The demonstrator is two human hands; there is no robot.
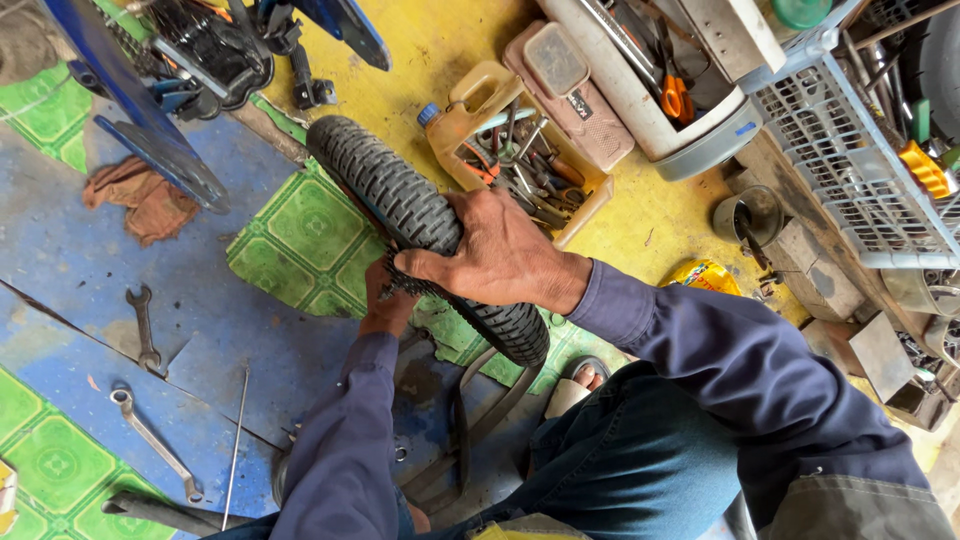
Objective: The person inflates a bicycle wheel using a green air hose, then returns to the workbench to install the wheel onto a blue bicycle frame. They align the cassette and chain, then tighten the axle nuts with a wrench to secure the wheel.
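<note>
Tyre (400, 200) under right-hand (500, 255) grip

left hand (388, 305) half hidden behind tyre (420, 215); fingers unseen

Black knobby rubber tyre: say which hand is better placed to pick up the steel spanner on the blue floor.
Probably the left hand: it is nearer the spanner. The right hand grips over the tyre.
</note>
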